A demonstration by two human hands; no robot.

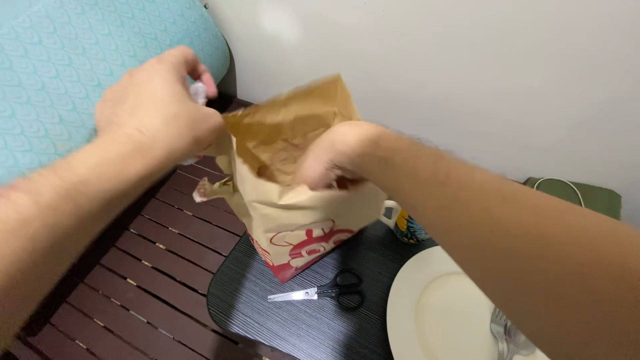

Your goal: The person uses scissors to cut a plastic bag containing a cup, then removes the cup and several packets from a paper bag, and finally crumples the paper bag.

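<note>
At frame centre the right hand [333, 160] is reaching into the brown paper bag [300, 200], fingers hidden so I cannot tell their state, while the left hand [157, 100] at upper left is pinching crumpled white paper [198, 92] beside the rim; steadying the upright bag would help. Lower right, scissors [323, 291], a cream plate [433, 313] bearing cutlery [507, 333] and a mug [403, 225] are crowding the dark surface [267, 320].

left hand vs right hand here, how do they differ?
The left hand is raised outside the paper bag, pinching something small and white; the right hand reaches into the bag's open top. The left's knuckles show in full; the right's fingertips are hidden inside. Both are bare and over the bag.
</note>
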